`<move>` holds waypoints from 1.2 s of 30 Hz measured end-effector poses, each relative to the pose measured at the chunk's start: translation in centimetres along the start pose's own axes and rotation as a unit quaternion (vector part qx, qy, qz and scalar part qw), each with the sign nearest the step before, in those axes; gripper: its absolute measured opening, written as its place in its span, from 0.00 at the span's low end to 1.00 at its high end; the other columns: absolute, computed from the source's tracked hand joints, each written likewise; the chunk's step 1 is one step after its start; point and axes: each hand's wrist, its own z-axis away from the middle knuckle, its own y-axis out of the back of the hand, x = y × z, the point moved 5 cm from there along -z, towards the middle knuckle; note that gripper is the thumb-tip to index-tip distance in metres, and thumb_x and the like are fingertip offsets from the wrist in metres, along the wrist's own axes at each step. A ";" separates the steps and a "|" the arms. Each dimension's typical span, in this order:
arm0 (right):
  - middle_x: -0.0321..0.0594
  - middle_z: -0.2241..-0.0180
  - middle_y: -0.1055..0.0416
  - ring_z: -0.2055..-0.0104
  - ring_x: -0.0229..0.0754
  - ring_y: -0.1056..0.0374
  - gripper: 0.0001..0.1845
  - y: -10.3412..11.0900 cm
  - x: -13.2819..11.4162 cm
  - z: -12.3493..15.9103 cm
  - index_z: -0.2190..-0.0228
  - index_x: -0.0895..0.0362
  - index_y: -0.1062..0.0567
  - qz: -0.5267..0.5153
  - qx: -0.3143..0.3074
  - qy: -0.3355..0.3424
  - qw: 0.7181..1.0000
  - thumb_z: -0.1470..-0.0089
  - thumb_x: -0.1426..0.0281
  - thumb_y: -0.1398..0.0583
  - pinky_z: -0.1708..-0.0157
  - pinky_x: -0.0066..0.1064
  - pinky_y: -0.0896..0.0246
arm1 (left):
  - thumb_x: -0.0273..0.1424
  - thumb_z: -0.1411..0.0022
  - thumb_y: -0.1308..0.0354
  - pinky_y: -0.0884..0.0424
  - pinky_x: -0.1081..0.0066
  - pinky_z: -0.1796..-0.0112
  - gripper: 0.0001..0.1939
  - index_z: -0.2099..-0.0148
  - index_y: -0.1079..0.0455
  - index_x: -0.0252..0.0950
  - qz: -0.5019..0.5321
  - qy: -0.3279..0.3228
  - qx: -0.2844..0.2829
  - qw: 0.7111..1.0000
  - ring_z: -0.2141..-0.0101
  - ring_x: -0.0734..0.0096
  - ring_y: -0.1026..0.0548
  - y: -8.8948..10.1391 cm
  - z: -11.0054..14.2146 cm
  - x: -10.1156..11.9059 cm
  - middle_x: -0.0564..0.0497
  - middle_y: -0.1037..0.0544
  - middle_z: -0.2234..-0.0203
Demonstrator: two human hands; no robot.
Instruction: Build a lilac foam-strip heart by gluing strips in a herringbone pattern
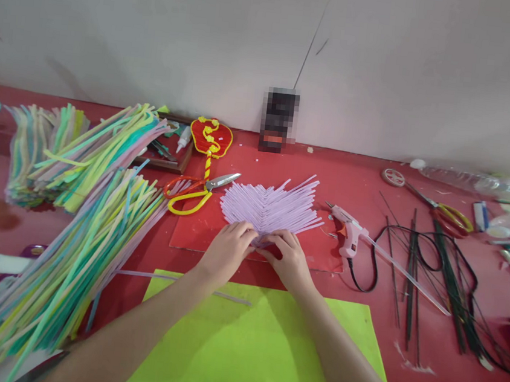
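A leaf-shaped fan of light purple pipe cleaners [265,204] lies on a red board [196,233], its strips slanting outward from a middle line. At the near end of the fan, my left hand [233,246] pinches the pipe cleaners with fingers closed. My right hand [287,252] meets it there from the other side, its thumb and fingers also closed on the near end. The fingertips partly cover what they grip. Left of the fan lie scissors [195,194] with red and yellow handles. A pink glue gun [348,231] with a clear glue stick rests to the right.
Bundles of coloured pipe cleaners [79,257] cover the left side. A yellow-green sheet [238,347] lies under my forearms. Dark green wires [447,290], a black cord and more scissors [452,218] lie at right. A red and yellow ornament [210,137] is behind.
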 end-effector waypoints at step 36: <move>0.41 0.65 0.30 0.61 0.42 0.34 0.06 0.0 0.6 0.2 0.65 0.53 0.23 -0.011 0.011 0.006 1.000 0.43 0.69 0.41 0.58 0.38 0.36 | 0.26 0.45 0.37 0.33 0.62 0.55 0.10 0.59 0.31 0.37 0.003 0.009 0.028 1.000 0.59 0.63 0.30 -0.6 0.1 -0.6 0.50 0.27 0.61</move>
